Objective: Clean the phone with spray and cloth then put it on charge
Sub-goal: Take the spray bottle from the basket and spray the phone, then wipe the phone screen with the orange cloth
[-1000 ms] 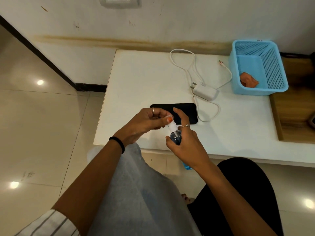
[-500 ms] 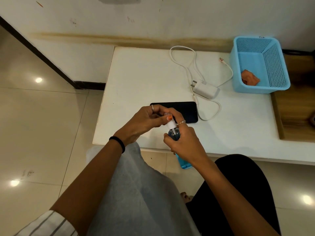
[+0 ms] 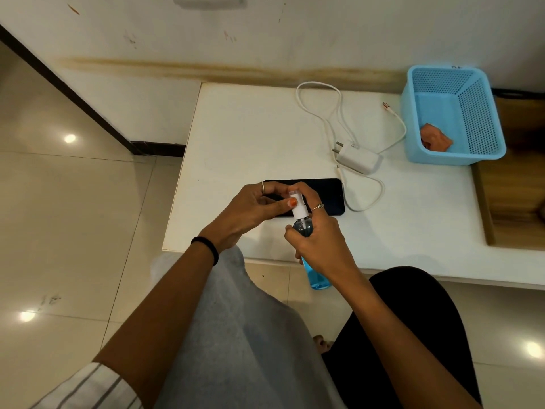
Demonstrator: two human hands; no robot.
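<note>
A black phone lies flat on the white table, partly hidden behind my hands. My right hand grips a clear spray bottle of blue liquid, held tilted above the table's front edge. My left hand pinches the bottle's white spray head between thumb and fingers. An orange cloth lies inside the blue basket at the back right. A white charger with its looped cable lies behind the phone, unplugged.
A wall socket plate shows at the top edge on the wall. A wooden surface adjoins the table on the right. My knees are in front of the table, over a glossy tiled floor.
My right index finger, raised beside the spray head a second ago, has curled down around the bottle neck. Both hands stay on the bottle at about the same spot.
</note>
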